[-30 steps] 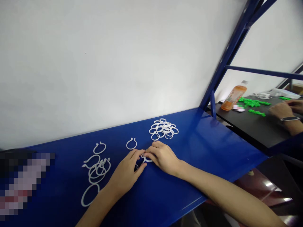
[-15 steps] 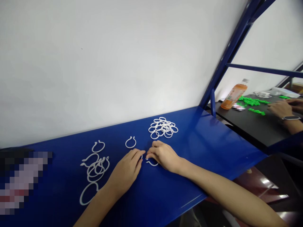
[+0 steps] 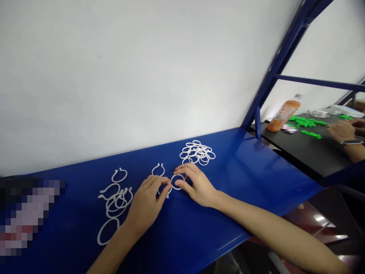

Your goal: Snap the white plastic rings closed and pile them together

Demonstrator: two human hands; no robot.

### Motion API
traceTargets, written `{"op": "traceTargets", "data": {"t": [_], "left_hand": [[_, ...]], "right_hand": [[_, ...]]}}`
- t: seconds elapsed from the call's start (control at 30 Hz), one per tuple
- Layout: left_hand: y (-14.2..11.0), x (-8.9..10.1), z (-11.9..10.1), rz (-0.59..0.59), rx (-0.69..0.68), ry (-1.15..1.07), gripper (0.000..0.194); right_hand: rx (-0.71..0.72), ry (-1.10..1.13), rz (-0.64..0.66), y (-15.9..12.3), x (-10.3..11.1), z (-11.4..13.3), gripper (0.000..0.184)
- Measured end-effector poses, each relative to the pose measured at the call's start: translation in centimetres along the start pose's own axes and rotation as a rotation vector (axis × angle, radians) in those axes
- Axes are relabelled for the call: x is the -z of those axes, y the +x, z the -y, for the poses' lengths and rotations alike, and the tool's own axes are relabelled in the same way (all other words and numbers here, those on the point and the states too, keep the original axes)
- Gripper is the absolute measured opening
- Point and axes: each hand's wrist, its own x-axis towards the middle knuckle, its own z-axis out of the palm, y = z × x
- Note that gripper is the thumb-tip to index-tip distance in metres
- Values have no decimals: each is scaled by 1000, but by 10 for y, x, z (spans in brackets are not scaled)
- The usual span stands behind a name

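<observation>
Left hand (image 3: 146, 201): fingers pinched on an open-ended ring (image 3: 159, 193), on the near left side of the ring pile (image 3: 200, 153).
Right hand (image 3: 199, 187): thumb and fingers gripping a round ring (image 3: 177, 189), just nearer the wearer than the pile.
Loose open rings (image 3: 107, 206): on the blue surface (image 3: 228, 167), well left of the pile.
Handling: probably light, springy plastic; thin rims may slip or twist.
Best hold: likely beside the knobbed ends, supporting the opposite curve.

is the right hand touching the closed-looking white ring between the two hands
Touching: the head view shows the thumb of the right hand lying over the edge of the white ring.
</observation>
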Motion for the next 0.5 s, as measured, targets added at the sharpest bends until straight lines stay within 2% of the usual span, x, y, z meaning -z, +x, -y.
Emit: {"op": "traceTargets", "data": {"t": [0.07,0.1,0.2,0.27,0.4,0.5], "left_hand": [[2,4,-3,-10,104,-33,23],[3,6,-5,-5,168,-52,25],[5,11,-11,45,342,-106,29],[5,14,-14,72,409,-178,33],[5,17,-14,89,451,-366,36],[4,16,-10,97,465,-409,34]], "right_hand": [[148,-89,-12,0,3,2,43],[212,-115,8,-1,4,2,43],[293,-91,69,-2,5,3,24],[233,-3,55,-3,3,4,19],[-47,295,18,-4,-1,5,18],[-230,527,97,-4,-5,5,22]]}}
